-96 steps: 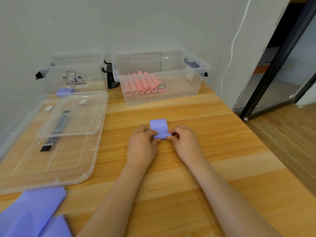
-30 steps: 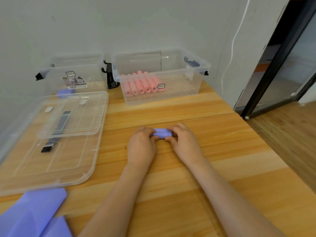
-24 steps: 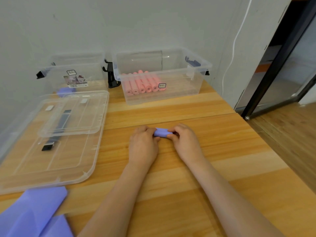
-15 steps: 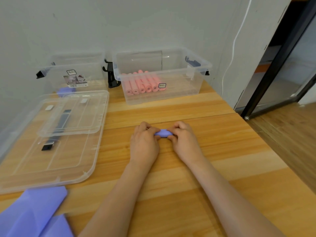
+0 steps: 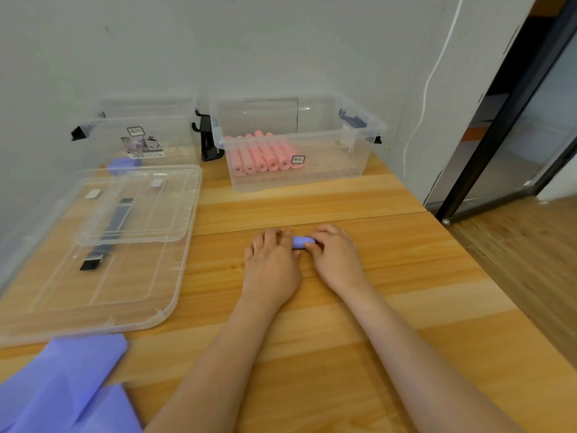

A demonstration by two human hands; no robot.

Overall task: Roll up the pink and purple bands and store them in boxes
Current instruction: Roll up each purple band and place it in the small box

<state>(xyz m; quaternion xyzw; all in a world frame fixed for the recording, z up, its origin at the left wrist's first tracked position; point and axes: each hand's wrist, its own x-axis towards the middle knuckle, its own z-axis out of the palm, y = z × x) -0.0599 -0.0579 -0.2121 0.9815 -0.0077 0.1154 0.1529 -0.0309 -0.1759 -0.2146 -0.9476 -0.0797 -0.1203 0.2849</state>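
Purple band (image 5: 300,242), rolled into a small smooth cylinder, lies on the wooden tabletop (image 5: 406,276), pinched between my left hand (image 5: 271,264) and right hand (image 5: 335,256).

Centre of the frame, a rolled band (image 5: 300,241) lies on the table (image 5: 406,276) between the left hand (image 5: 271,264) and right hand (image 5: 335,257). Upper centre, a box (image 5: 296,142) with rolls (image 5: 263,153) inside; another box (image 5: 137,135) upper left, two stacked lids (image 5: 103,245) below it. Loose bands (image 5: 62,385) lower left.
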